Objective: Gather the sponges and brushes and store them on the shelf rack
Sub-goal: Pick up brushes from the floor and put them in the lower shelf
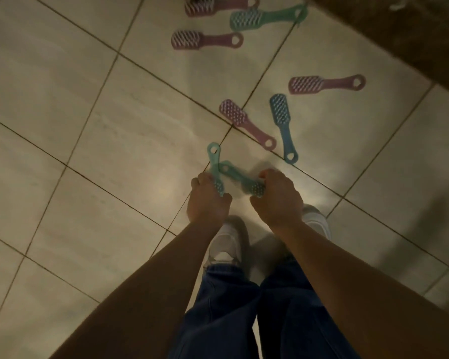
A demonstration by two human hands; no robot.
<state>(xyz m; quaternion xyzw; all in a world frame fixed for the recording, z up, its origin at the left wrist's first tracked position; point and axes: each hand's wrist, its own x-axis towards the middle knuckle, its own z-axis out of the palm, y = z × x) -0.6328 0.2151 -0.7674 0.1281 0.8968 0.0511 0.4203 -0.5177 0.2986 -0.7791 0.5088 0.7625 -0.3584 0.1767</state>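
My left hand [207,200] grips a green brush [215,165] by its bristle head, handle pointing away from me. My right hand [278,196] holds a second green brush [240,178] by its head, its handle crossing toward the first. Both hang above the tiled floor [88,125]. On the floor ahead lie a pink brush [246,124] and a blue brush [283,125] side by side, another pink brush [327,84] to the right, and farther off a pink brush [206,40], a green brush [266,18] and a pink brush [221,5]. No sponges or rack are in sight.
My white shoes [227,244] and blue jeans [244,314] are below the hands. A dark stone surface [399,35] runs along the upper right. Pale tiles stretch to the left.
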